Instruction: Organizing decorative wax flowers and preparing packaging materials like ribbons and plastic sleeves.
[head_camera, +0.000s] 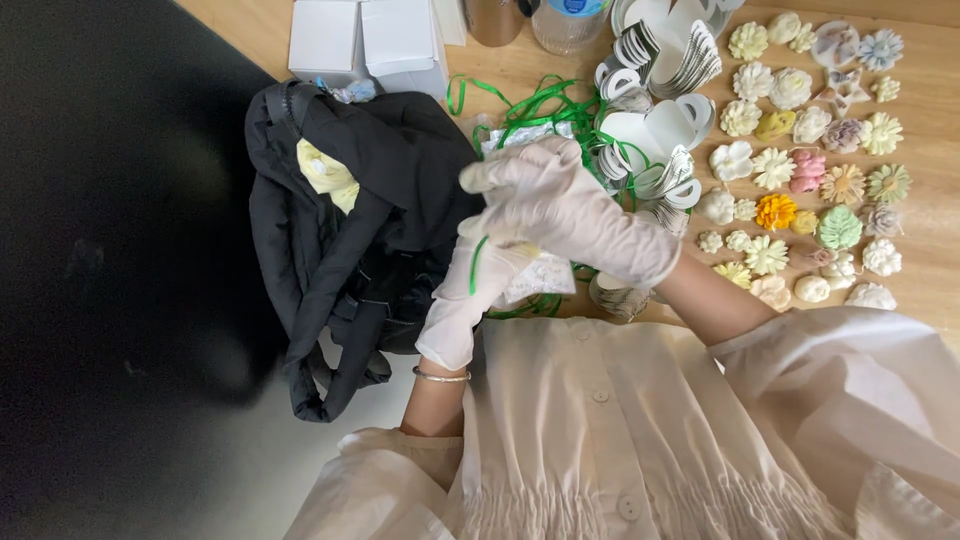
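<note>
Betw. jacket & flowers: gloved hands

Green ribbon: a thin, glossy strand, held upright between the two gloved hands, its visible length running down the palm side of the left hand. The rest of the ribbon lies in loose loops and tangles on the wooden surface behind the hands, near the upper centre of the view, and a further loop shows just below the left hand.

Clear bag: a small, crinkled, transparent pouch with a faint pale pattern, held between the hands; its lower corner hangs free beneath the right hand. Its contents cannot be made out, and whether the ribbon is tied about it is hidden.
</note>
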